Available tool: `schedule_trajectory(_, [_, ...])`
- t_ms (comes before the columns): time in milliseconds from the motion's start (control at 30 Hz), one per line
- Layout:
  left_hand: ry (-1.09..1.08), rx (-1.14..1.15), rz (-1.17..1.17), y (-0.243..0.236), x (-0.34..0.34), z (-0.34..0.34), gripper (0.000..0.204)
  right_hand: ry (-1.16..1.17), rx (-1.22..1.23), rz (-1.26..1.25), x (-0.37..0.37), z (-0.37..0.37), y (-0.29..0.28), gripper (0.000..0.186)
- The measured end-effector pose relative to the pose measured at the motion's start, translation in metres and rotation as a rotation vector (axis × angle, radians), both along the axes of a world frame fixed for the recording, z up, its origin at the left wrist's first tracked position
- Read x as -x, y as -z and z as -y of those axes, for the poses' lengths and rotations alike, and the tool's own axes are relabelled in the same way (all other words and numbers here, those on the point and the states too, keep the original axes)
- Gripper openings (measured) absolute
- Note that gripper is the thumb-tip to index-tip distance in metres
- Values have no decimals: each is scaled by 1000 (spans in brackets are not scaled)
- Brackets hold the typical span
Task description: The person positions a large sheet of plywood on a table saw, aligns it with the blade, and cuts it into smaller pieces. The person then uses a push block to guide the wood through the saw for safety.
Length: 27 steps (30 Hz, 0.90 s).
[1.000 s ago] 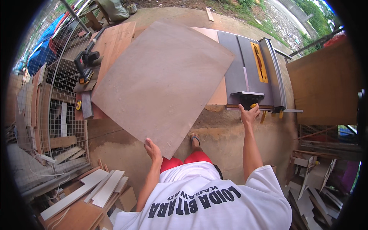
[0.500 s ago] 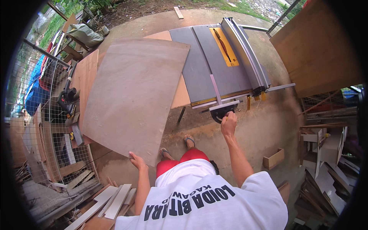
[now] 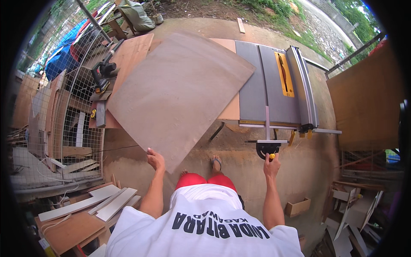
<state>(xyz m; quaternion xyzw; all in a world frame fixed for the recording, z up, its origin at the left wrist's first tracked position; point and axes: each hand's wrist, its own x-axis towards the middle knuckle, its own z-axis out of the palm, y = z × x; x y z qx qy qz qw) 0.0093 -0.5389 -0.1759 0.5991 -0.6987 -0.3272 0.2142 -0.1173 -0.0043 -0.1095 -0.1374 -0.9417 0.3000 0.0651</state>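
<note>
A large brown plywood sheet lies slanted across a board-topped work surface, its right corner overlapping the grey table saw. My left hand is closed on the sheet's near left edge, with the thumb on top. The sheet's near corner juts past the supports toward me. At the saw's front, my right hand grips the black mitre gauge near its yellow knob. The gauge's bar sits partly in the table slot, and its head hangs off the front edge. A saw blade shows in the yellow insert.
The saw's rip fence stands right of the blade. A cordless power tool rests at the far left beside the wire-mesh fence. White board offcuts lie at near left; a small wooden box sits on the floor at right.
The plywood sheet has turned clockwise, and its right corner still overlaps the saw table. My right hand has drawn the mitre gauge back toward me. The whole view has shifted.
</note>
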Motion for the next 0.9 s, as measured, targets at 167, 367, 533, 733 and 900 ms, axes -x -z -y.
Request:
schedule_trajectory(167, [167, 140, 45, 2, -29, 113, 58, -68, -107, -71, 17, 16, -8, 32])
schedule_trajectory(367, [106, 31, 163, -16, -13, 117, 71, -82, -19, -88, -30, -6, 11, 20])
schedule_trajectory(533, [121, 64, 110, -5, -39, 72, 71, 54, 102, 55, -173, -42, 29, 17])
schedule_trajectory(733, [207, 52, 65, -7, -61, 58, 73, 205, -47, 146, -295, -54, -25, 20])
schedule_trajectory(900, [390, 305, 202, -35, -47, 148, 77, 223, -124, 96, -304, -65, -45, 19])
